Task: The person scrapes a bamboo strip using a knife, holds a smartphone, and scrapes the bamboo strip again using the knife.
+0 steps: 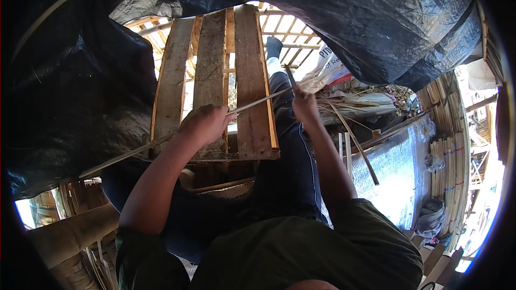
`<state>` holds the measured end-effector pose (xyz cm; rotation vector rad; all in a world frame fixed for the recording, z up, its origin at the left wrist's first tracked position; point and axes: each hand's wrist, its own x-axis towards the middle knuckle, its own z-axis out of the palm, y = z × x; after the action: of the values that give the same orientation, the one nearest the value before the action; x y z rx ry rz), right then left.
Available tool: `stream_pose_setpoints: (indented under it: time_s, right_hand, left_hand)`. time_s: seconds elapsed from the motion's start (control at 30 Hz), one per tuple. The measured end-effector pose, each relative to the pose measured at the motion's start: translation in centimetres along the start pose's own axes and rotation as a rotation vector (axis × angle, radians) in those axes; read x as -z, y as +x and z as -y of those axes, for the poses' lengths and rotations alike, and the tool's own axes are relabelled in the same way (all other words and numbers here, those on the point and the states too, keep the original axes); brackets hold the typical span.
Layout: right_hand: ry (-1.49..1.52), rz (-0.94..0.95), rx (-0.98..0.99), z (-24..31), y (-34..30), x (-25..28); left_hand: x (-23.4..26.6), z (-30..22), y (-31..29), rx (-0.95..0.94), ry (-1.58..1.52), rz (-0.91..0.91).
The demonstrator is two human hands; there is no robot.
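Note:
A long, thin bamboo strip (257,102) runs slantwise over a slatted wooden bench (208,70), from the lower left up to the right. My left hand (206,122) is closed around it above the middle of the bench. Beyond the bench's right edge, my right hand (305,105) grips a knife, and its dark narrow blade (290,75) points up and away from me. The blade lies against or very close to the strip; actual contact is hard to make out. The knife's handle is hidden in my fingers.
Black plastic sheeting (398,16) hangs at the left, top and right. My outstretched leg (279,91) lies along the bench's right side. Loose bamboo strips (349,134) and a printed white sack (330,64) are at the right, near bundled bamboo slats (449,156).

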<state>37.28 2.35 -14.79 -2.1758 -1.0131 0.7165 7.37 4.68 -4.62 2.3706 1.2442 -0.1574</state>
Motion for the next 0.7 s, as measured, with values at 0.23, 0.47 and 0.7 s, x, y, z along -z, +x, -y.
stream_pose_setpoints:
  time_s: [0.23,0.47,0.7]
  right_hand:
    - [0.11,0.015,-0.102,1.3,-1.7,0.4]
    - [0.147,-0.081,-0.238,-0.1,1.5,2.9]
    - [0.097,0.032,-0.25,-0.1,1.0,2.3]
  left_hand:
    - [0.7,-0.1,-0.3,0.041,-0.074,0.031]
    - [1.0,-0.5,-0.3,0.06,-0.096,0.048]
    - [0.2,0.0,-0.5,0.013,-0.067,-0.019]
